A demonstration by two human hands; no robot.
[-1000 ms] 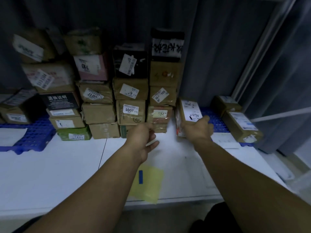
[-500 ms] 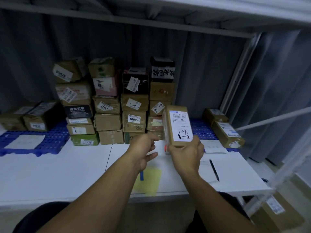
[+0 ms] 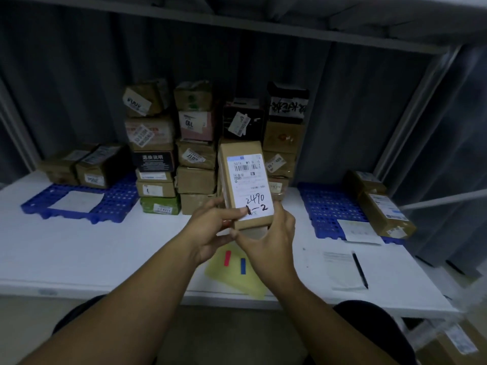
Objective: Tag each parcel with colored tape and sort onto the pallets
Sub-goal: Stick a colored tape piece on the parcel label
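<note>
I hold a small brown parcel [image 3: 243, 180] upright above the white table [image 3: 79, 248], its white label marked 2490 and 1-2 facing me. My right hand [image 3: 268, 238] grips its lower right end. My left hand [image 3: 210, 227] holds its lower left edge, thumb on the label. Below my hands lies a yellow sheet [image 3: 237, 275] carrying a red tape strip [image 3: 227, 258] and a blue tape strip [image 3: 243, 266]. A blue pallet [image 3: 116, 201] with two parcels sits at the left. Another blue pallet [image 3: 324, 209] at the right bears two brown parcels [image 3: 379, 206].
A tall stack of parcels [image 3: 197, 154] stands against the dark curtain behind my hands. A notepad [image 3: 340, 270] with a black pen [image 3: 359, 270] lies at the right front. A metal shelf frame [image 3: 411, 106] rises at the right. A box [image 3: 453, 341] sits on the floor.
I lifted the parcel off the table by the stack and brought it toward me. My left hand, empty before, joined my right on it. My view tilted up.
</note>
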